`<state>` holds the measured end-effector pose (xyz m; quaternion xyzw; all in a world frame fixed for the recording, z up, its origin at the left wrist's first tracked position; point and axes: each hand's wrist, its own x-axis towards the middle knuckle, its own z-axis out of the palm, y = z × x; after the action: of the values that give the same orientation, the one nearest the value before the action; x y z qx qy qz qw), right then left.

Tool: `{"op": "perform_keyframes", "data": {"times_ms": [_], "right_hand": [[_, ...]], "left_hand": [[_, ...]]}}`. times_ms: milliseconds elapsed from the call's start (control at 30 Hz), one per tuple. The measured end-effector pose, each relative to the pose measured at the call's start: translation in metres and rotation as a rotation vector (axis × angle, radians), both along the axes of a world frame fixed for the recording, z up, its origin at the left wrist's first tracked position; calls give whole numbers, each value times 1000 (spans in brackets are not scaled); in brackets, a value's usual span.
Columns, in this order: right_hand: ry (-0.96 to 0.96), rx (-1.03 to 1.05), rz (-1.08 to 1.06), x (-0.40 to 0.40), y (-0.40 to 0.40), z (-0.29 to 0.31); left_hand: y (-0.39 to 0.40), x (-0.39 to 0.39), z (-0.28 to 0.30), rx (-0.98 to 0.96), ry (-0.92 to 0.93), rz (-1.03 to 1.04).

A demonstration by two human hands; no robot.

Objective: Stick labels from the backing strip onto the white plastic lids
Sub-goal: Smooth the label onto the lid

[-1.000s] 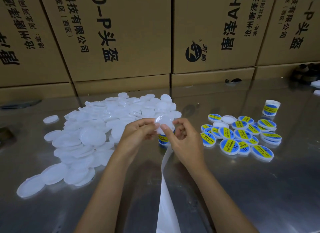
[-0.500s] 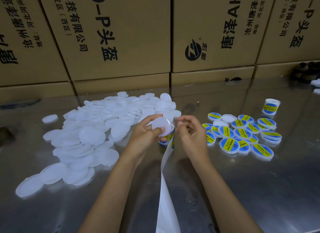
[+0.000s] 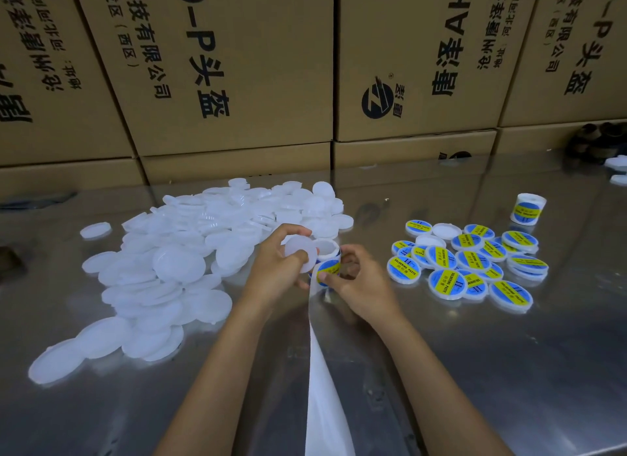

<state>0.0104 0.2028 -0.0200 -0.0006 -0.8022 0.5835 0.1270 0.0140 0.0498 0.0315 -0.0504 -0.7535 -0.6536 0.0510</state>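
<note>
My left hand (image 3: 274, 272) holds a blank white plastic lid (image 3: 300, 253) between thumb and fingers, tilted toward me. My right hand (image 3: 359, 282) pinches a round blue and yellow label (image 3: 328, 271) at its lower edge, on the roll of labels (image 3: 327, 248) between the two hands. The white backing strip (image 3: 322, 387) hangs from the roll down toward me. A big heap of blank white lids (image 3: 176, 265) lies to the left. Labelled lids (image 3: 471, 265) lie grouped to the right.
The work surface is a shiny metal table (image 3: 509, 370). Cardboard boxes (image 3: 237, 65) printed with black characters form a wall along its far edge. A second label roll (image 3: 527, 208) stands at the back right. One stray lid (image 3: 95, 230) lies apart at the left.
My left hand shifted the blank lid left, away from the roll. My right hand dropped to the label on the roll's front and now pinches it.
</note>
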Motion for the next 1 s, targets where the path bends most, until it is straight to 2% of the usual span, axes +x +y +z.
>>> {"op": "perform_keyframes", "data": {"times_ms": [233,533,733,1000], "right_hand": [[82,135,-80,-2,-1,-2],[116,137,-113,-4,0,-4],[105,138,-130,-4,-2,-5],[70,191,-171,-3,-2,-7]], "left_hand": [[6,-3,-7,-69,64,48],[10,-5,-13,-216,187,66],[16,-4,-19,-143,254,-4],[9,-10,-22,-156,228,25]]}}
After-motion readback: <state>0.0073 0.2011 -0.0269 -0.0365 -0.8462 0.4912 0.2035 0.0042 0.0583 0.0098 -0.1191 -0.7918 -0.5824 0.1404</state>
